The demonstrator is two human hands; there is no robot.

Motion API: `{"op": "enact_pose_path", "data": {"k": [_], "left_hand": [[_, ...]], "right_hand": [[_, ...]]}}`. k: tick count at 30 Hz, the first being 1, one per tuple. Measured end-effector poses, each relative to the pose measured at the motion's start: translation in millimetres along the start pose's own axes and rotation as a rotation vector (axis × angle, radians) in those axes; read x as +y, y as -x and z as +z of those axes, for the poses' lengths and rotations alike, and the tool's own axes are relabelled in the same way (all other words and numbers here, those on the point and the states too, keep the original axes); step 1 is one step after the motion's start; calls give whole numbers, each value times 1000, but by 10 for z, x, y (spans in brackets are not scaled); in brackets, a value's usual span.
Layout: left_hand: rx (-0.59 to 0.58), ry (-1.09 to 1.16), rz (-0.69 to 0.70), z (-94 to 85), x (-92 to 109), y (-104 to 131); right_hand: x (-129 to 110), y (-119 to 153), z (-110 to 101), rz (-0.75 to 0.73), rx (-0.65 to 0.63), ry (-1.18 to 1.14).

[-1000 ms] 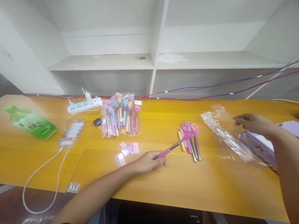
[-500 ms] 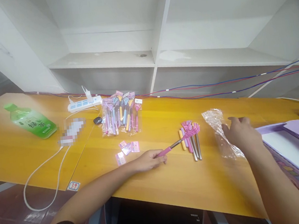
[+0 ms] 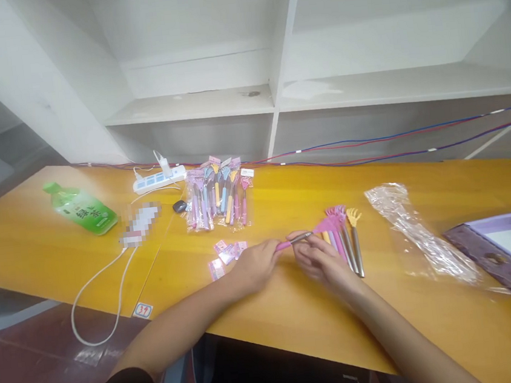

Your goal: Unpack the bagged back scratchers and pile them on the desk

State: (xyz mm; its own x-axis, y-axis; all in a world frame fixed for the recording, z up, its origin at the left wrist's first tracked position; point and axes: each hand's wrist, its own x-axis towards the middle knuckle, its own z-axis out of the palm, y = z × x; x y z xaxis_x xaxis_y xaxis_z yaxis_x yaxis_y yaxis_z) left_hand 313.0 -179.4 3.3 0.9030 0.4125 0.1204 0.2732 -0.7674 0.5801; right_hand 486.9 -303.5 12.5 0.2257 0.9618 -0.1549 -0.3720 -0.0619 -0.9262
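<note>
A pink back scratcher (image 3: 301, 238) with a metal shaft lies across both hands, its claw end pointing right and blurred. My left hand (image 3: 255, 269) is closed round its pink handle. My right hand (image 3: 324, 262) has its fingers about the metal shaft, near the claw. Just beyond the right hand, several loose back scratchers (image 3: 357, 245) with pink, purple and yellow parts lie side by side, partly covered by the hand and the claw. Small printed cards (image 3: 228, 253) rest on the table behind my left hand.
Bagged back scratchers (image 3: 219, 195) lie at the back. A crumpled clear plastic bag (image 3: 425, 237) is on the right, beside a purple box (image 3: 485, 246). To the left are a green bottle (image 3: 84, 209), a power strip (image 3: 159, 179) and a looped white cable (image 3: 73, 308).
My right hand has left the clear plastic bag and come leftward onto the back scratcher's shaft. The bag now lies on the table. My left hand keeps the handle. The view has shifted slightly.
</note>
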Motion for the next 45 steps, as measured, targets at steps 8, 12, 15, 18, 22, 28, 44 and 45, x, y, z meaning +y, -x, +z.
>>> {"op": "enact_pose_path", "data": {"k": [8,12,15,18,22,28,44,45], "left_hand": [[59,-246,-34,127,26,-8],[62,-378,-67,97,40,4],[126,-468,-23,82,40,17],[208,-589,20,82,120,49],[269,-664,21,170,398,117],[382,-565,-66,435,773,190],[-186,-12,108,5,1182,830],[-210,38,113,-18,1232,881]], "right_hand": [[215,184,335,170,-91,-43],[303,170,477,118,40,-116],[311,155,525,29,244,-133],[230,243,602,-120,482,-200],[42,499,825,-323,622,-481],[-68,589,1125,-591,695,-525],[-226,1328,1178,-550,480,-27],[-224,1410,1141,-532,474,3]]}}
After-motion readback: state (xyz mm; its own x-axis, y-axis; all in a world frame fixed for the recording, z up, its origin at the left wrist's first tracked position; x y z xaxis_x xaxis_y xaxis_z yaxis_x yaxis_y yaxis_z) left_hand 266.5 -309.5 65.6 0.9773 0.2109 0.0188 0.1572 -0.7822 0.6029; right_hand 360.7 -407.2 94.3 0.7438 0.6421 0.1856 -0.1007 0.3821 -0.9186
